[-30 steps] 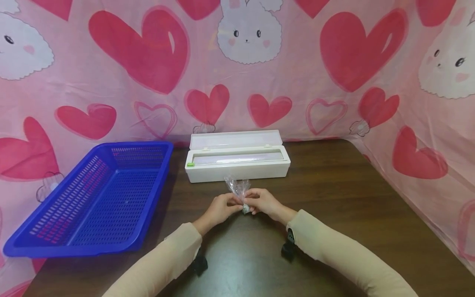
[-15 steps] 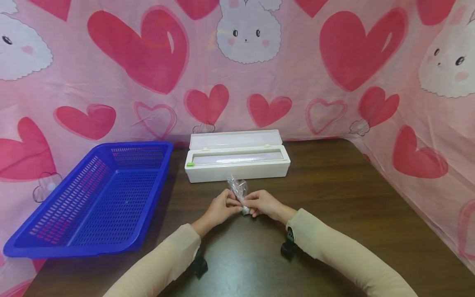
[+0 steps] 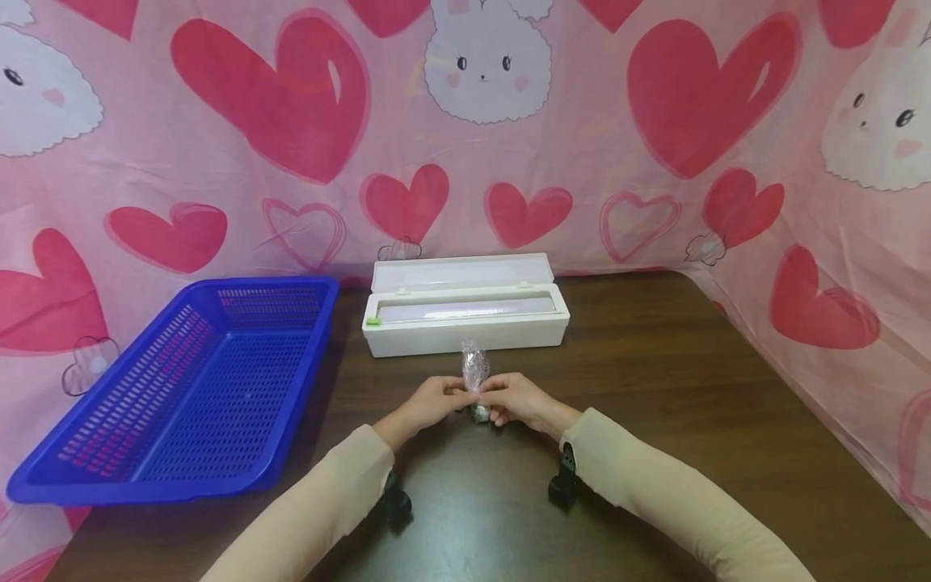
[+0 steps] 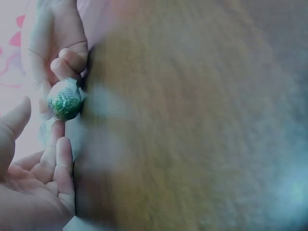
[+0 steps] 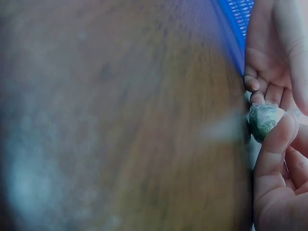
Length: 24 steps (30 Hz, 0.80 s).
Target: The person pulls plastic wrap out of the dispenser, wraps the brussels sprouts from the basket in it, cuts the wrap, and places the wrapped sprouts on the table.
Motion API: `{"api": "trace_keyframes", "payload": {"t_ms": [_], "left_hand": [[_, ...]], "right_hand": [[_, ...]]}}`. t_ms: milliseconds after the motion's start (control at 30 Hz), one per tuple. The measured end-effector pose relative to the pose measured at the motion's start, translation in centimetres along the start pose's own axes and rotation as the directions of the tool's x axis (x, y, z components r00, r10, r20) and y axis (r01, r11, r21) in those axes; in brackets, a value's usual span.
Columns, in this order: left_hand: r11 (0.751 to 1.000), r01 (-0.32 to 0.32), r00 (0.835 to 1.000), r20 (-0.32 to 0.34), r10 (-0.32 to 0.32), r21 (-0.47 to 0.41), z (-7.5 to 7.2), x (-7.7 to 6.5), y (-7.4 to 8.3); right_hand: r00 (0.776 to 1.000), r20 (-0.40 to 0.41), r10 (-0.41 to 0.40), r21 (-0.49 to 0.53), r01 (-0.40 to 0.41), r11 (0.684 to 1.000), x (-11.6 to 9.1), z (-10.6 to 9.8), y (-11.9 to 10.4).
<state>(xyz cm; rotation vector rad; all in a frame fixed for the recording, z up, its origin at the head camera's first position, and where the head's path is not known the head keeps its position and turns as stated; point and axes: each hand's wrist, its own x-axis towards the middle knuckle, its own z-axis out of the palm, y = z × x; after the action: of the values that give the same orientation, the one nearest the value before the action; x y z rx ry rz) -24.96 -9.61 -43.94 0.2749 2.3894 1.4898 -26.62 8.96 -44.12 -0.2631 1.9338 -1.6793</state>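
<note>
A small round green thing (image 4: pixel 66 102) is wrapped in clear cling film, and its kind is hard to make out under the film. The film's gathered tail (image 3: pixel 475 364) stands up toward the white box in the head view. My right hand (image 3: pixel 522 401) pinches the film's neck between thumb and fingers, just above the round part. From the other side my left hand (image 3: pixel 435 401) reaches in with its fingertips at the film. In the left wrist view the left thumb (image 4: pixel 18 115) stands apart from the fingers, which extend toward the bundle.
Behind the hands stands a white cling film box (image 3: pixel 465 335) with its lid raised and a green slider (image 3: pixel 373 322) on its left. A blue perforated basket (image 3: pixel 174 489) takes up the left of the brown wooden table (image 3: pixel 691 388). A pink heart-print cloth hangs behind.
The film's tail has drawn together from a loose spread into a narrower, upright twist. The left fingers have shifted and loosened around it, while the right hand has kept its place.
</note>
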Motion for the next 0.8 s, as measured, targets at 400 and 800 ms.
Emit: {"api": "trace_keyframes", "payload": {"t_ms": [400, 800], "left_hand": [[0.978, 0.079, 0.984, -0.141, -0.107, -0.193, 0.04, 0.58, 0.00], [0.963, 0.068, 0.974, -0.194, -0.121, -0.261, -0.04, 0.38, 0.23]], "right_hand": [[0.999, 0.030, 0.044, 0.021, -0.044, 0.999, -0.19, 0.01, -0.22], [0.991, 0.134, 0.012, -0.006, -0.012, 1.000, -0.59, -0.26, -0.14]]}}
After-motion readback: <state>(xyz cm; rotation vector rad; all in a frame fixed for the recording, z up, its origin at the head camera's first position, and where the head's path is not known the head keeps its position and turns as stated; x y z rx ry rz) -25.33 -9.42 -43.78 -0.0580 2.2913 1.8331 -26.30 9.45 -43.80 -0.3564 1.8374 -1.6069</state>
